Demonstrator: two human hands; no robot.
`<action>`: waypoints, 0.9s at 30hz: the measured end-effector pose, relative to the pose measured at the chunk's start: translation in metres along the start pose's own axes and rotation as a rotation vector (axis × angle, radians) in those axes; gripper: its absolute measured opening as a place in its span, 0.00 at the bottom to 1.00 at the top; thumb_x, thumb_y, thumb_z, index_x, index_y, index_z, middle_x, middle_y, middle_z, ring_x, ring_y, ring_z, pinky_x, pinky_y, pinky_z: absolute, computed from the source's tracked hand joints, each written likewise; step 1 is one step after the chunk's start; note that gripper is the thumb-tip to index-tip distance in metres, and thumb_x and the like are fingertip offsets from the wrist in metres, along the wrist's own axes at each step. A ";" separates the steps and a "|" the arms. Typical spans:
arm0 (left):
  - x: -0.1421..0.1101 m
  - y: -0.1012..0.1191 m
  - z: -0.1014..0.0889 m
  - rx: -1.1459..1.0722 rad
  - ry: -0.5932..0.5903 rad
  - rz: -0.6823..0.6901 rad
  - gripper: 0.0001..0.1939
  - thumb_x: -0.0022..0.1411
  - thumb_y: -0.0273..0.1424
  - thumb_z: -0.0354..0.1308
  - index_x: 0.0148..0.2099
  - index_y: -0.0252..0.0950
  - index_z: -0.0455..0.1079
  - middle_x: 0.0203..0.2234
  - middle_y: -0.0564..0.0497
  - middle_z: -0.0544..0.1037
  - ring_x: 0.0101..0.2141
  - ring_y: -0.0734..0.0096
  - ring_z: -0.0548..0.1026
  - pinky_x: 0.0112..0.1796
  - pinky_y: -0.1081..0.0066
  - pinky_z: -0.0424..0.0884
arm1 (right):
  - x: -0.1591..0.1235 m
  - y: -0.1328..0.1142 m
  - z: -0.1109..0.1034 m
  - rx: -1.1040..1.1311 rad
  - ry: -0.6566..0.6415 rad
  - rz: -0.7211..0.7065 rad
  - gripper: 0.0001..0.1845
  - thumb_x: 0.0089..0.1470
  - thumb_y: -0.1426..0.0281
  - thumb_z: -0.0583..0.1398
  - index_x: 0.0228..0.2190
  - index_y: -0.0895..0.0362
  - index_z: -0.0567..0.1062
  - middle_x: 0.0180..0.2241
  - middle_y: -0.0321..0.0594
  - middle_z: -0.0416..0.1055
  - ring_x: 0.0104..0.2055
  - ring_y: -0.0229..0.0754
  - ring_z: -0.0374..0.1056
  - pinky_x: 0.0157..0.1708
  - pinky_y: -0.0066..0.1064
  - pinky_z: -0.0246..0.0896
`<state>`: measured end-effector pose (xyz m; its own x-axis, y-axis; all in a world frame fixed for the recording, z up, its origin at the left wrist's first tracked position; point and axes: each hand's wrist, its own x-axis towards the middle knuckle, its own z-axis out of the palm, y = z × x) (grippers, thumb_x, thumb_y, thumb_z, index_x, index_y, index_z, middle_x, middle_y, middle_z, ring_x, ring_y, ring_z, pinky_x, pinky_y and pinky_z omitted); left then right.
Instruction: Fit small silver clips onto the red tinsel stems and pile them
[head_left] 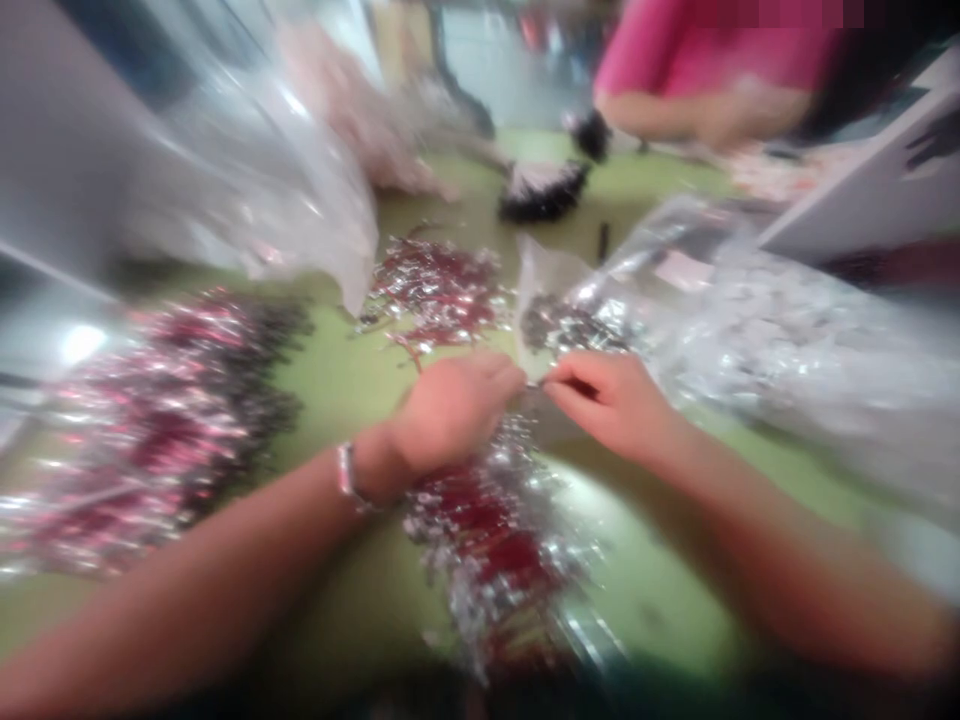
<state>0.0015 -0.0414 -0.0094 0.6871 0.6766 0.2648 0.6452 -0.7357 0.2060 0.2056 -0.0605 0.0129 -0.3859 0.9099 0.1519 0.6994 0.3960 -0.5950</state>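
Note:
My left hand (461, 405), with a bracelet (346, 470) at the wrist, is closed, fingers pointing right; what it grips is hidden. Close beside it, my right hand (604, 400) pinches something small and dark that I cannot make out. The fingertips of both hands nearly meet over the green tabletop (330, 350). Below them lies a pile of shiny red and silver pieces (502, 530), blurred. Just beyond the left hand is another heap of red and silver pieces (442, 285). Small silvery pieces (581, 325) lie just past the right hand.
Pink and silver pieces with dark ends (165, 430) are stacked at left. Behind them stands a clear plastic bag (285, 190). A large bag of whitish items (795, 320) lies at right. A black bundle (544, 195) sits farther back. Across the table is a person in pink (712, 60).

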 end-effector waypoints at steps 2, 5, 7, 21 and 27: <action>-0.002 0.003 -0.001 0.100 -0.033 0.070 0.10 0.61 0.23 0.49 0.37 0.34 0.71 0.27 0.49 0.73 0.24 0.71 0.66 0.23 0.70 0.58 | 0.000 -0.003 0.000 0.035 -0.036 0.076 0.10 0.55 0.68 0.57 0.24 0.54 0.73 0.21 0.32 0.70 0.25 0.35 0.63 0.27 0.30 0.53; -0.001 0.003 -0.002 0.095 -0.041 0.094 0.10 0.61 0.23 0.49 0.38 0.34 0.72 0.27 0.49 0.74 0.24 0.71 0.67 0.23 0.70 0.58 | 0.000 -0.007 0.001 0.074 -0.039 0.151 0.10 0.55 0.66 0.58 0.23 0.54 0.73 0.21 0.33 0.70 0.25 0.36 0.63 0.27 0.30 0.53; 0.000 0.001 -0.005 0.043 -0.027 0.077 0.10 0.63 0.25 0.50 0.38 0.34 0.73 0.27 0.48 0.74 0.26 0.70 0.69 0.25 0.70 0.61 | 0.002 -0.005 0.002 0.081 -0.022 0.159 0.11 0.55 0.65 0.58 0.24 0.54 0.74 0.22 0.33 0.71 0.25 0.36 0.64 0.27 0.30 0.54; 0.007 -0.021 -0.006 -0.395 0.024 -0.320 0.19 0.71 0.37 0.43 0.51 0.36 0.72 0.46 0.46 0.79 0.43 0.65 0.76 0.47 0.63 0.71 | 0.015 0.037 -0.013 -0.226 -0.019 -0.009 0.13 0.60 0.67 0.55 0.28 0.54 0.78 0.29 0.39 0.74 0.32 0.39 0.67 0.34 0.33 0.58; 0.009 -0.015 0.010 -0.281 -0.200 -0.313 0.17 0.67 0.30 0.45 0.37 0.33 0.75 0.35 0.45 0.79 0.37 0.65 0.74 0.43 0.65 0.68 | 0.018 0.050 0.003 -0.581 -0.069 -0.037 0.12 0.61 0.68 0.54 0.35 0.57 0.77 0.38 0.46 0.72 0.38 0.44 0.65 0.30 0.33 0.53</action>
<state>0.0009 -0.0240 -0.0196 0.5426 0.8394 -0.0319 0.7352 -0.4562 0.5015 0.2321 -0.0248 -0.0166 -0.4412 0.8917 0.1006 0.8922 0.4479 -0.0574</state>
